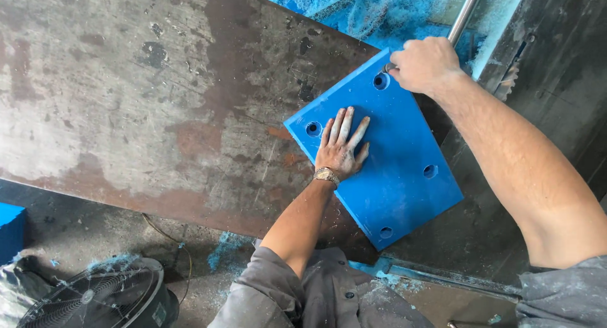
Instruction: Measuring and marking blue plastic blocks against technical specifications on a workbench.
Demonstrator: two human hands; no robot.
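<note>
A small green-and-white label (159,313) sits on the fan's rim, lower left

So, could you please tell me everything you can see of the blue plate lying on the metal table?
The blue plate is a flat, four-sided slab, apparently plastic, smooth and matte, with a round hole near each of its four corners. It lies turned at an angle on the rusty metal table, its lower corner reaching past the table's edge. The left hand presses flat on it, fingers spread. The right hand grips a metal rod beside the top hole. Blue shavings lie beyond its upper edge.
</note>
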